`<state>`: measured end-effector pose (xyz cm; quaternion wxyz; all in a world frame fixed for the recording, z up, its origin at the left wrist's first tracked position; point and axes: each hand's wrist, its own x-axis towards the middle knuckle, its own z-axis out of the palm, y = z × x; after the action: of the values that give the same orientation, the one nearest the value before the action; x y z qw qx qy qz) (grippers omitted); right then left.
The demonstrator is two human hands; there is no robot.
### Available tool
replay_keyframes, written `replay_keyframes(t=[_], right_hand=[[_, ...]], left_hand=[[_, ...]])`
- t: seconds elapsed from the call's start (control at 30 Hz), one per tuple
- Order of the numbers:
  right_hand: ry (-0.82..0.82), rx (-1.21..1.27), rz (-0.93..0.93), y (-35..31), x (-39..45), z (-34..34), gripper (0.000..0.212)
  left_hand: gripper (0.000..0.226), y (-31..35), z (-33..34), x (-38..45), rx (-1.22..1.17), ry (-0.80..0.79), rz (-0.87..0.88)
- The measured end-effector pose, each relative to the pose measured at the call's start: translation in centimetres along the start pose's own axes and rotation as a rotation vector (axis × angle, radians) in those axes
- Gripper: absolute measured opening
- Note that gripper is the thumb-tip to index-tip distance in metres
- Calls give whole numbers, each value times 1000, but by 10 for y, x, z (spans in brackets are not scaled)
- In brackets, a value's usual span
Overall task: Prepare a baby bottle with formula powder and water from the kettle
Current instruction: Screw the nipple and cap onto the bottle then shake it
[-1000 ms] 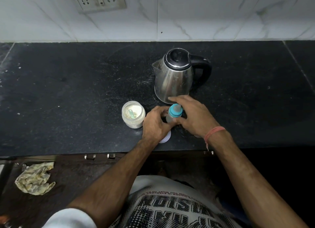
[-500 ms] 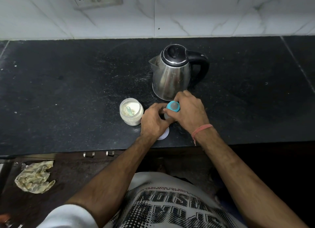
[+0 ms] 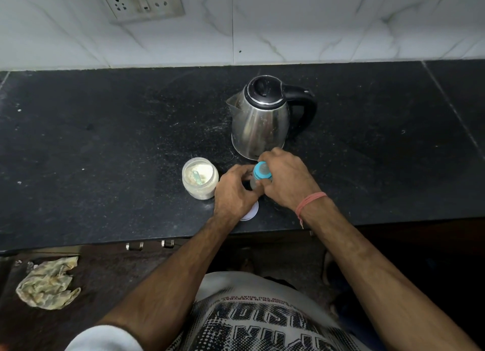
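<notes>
A small clear baby bottle (image 3: 254, 185) with a blue collar (image 3: 262, 172) stands on the black counter (image 3: 105, 151), just in front of the steel kettle (image 3: 259, 122). My left hand (image 3: 233, 193) grips the bottle's body from the left. My right hand (image 3: 286, 178) curls around the blue collar from the right. An open jar of formula powder (image 3: 200, 178) with a pale scoop inside stands to the left of my hands. A white lid (image 3: 251, 211) lies on the counter, mostly hidden under my left hand.
The kettle's black handle (image 3: 305, 106) points right, its spout left. A marble wall with a socket plate (image 3: 143, 1) rises behind the counter. Below the counter's front edge, a crumpled cloth (image 3: 47, 285) lies at the left.
My right hand has closed further around the blue collar and shifted on it. My left hand stays on the bottle. The view has tilted a little.
</notes>
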<state>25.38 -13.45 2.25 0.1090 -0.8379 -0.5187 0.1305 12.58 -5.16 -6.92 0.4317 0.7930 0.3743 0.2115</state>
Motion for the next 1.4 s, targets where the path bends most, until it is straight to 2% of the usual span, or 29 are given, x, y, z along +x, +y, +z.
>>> replay_keyframes(t=[0.2,0.37,0.5,0.63,0.77,0.87,0.97,1.1,1.17,1.23,1.3,1.4], right_hand=[[62,-63,-37,6,-3,11,54],[208,-39,8,10,-6,25,58],[288,-207,-51,11,2,29,60],[228,-337,-102,12,13,23,58],[60,-280,-318,33,24,9,57],[54,-359,-436,40,34,6,57],[169,-383,-329,35,30,20,59],[363,-216,54,13,8,41,61],[302,-183,222,3,3,44,66],[227,-265,235,2,3,37,72],[179,-353,99,10,4,24,73],[-50,-208,-159,24,13,-6,62]], left_hand=[[62,-3,1,0,37,11,24],[58,-6,2,0,51,2,44],[47,-12,4,3,84,-16,29],[47,-14,4,3,51,-26,32],[48,-15,1,3,34,-74,55],[46,-11,1,2,37,-81,39],[35,-12,5,2,79,-49,35],[25,-17,9,0,105,-17,9],[22,-19,10,2,100,-18,4],[23,-20,8,4,87,-45,1],[38,-17,4,6,81,-83,15],[51,-13,0,7,62,-100,18]])
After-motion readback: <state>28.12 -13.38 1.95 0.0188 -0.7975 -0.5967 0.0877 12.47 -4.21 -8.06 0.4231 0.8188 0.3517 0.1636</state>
